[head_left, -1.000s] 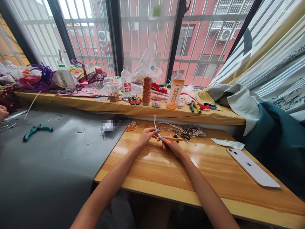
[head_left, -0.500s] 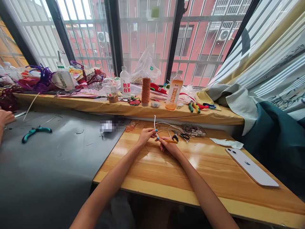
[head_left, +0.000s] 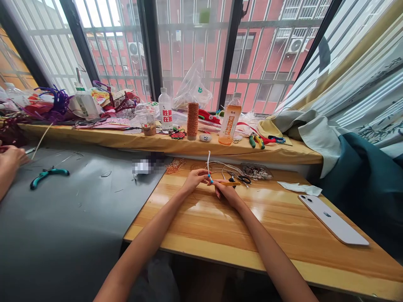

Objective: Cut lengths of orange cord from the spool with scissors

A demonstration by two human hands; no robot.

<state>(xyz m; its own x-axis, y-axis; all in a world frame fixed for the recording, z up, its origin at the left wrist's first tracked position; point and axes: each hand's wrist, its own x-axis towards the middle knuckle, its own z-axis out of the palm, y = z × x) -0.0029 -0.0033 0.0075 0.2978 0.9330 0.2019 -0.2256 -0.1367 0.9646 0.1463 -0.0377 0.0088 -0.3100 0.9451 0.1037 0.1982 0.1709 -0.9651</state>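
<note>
At far left, above the grey tabletop (head_left: 78, 235), a co-worker's hand (head_left: 11, 163), with teal-handled pliers (head_left: 50, 173) lying near. Further right, at the back of the wooden tabletop (head_left: 201, 235), a loose tangle of copper-coloured wire (head_left: 174, 166). Then the left hand (head_left: 194, 180), grip closed at the fingertips, pinching a white cord (head_left: 208, 160). Held above the wooden tabletop, where both hands come together: thin, smooth-looking, plain white, slightly bent. Pointing upward and away at the free end, long axis close to upright in view; lower end lost among the fingertips.

Next, the right hand (head_left: 226, 192), fingertips just beside the left ones at the cord's lower stretch, with a slim orange tool (head_left: 231, 183) in the grip. Straight and flat-looking, set crosswise to the cord, long axis nearly level, broad end pointing right, other end partly covered by fingers. Cannot tell the exact clasp on it.

Behind, loops of pale cord (head_left: 222, 167), then black-handled scissors (head_left: 246, 182) and a clear tray (head_left: 267, 177) of small pieces. At far right, a white tissue (head_left: 299, 188) and a pale phone (head_left: 333, 220), camera side up.
</note>
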